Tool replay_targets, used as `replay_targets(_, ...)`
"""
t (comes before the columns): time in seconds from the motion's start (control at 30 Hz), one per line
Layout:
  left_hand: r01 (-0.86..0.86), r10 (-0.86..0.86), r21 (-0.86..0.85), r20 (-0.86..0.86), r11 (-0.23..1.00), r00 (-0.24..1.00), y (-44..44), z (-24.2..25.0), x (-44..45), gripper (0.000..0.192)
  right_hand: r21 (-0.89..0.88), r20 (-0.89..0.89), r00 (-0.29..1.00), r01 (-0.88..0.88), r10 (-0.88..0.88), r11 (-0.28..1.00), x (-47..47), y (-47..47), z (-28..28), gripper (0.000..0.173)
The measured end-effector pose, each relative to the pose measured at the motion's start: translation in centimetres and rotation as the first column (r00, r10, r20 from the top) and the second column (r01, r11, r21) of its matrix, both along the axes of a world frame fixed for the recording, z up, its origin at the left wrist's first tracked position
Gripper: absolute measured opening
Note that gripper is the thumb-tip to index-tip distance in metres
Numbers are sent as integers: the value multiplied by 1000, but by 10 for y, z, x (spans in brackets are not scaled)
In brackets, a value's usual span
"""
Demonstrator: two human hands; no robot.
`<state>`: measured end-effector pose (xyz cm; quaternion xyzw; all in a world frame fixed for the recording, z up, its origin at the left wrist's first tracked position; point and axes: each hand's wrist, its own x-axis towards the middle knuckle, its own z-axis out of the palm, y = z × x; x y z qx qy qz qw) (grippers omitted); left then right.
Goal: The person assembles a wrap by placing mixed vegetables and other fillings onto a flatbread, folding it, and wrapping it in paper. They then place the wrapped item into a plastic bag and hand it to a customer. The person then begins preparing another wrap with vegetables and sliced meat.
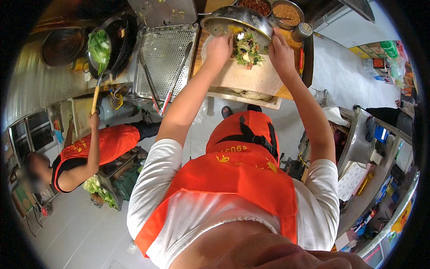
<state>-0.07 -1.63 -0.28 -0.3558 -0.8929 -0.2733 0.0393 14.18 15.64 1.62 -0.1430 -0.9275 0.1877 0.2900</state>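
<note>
A large steel bowl point(240, 16) is tilted over a pale flat sheet point(242, 79) on a wooden board point(288, 90). Mixed chopped greens with small bits point(248, 50) lie on the sheet below the bowl's rim. My right hand point(281, 50) grips the bowl's rim at its right side. On the left, my left hand point(220, 47) is closed around something yellow point(235, 29) at the bowl's mouth; its full shape is hidden.
Left of the board, long tongs point(169, 95) lie on a perforated steel tray point(161, 57). Behind stand a pan of grainy topping point(285, 13) and a shaker point(302, 31). At far left a co-worker point(97, 144) holds a ladle of leafy greens point(99, 50) over a wok.
</note>
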Motion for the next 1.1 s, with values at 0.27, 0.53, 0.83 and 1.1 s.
replay_targets(0.27, 147, -84, -432, 163, 890, 983, 5, -31, -2, 26, -18, 37, 997, -68, 69, 998, -6, 10, -1, 9)
replay_targets(0.53, 115, -42, -448, 169, 886, 985, 30, -9, -9, 24, 1, 77, 986, -151, 150, 989, -15, 13, 7, 13)
replay_targets(0.83, 299, -300, -81, 5, 951, 954, 19, 3, 10, 26, -77, 55, 939, -336, 341, 939, -16, 39, 16, 11)
replay_targets(1.1, 355, -401, -540, 36, 763, 916, -16, -21, -7, 28, -1, 117, 947, -303, 301, 953, -22, 32, 20, 10)
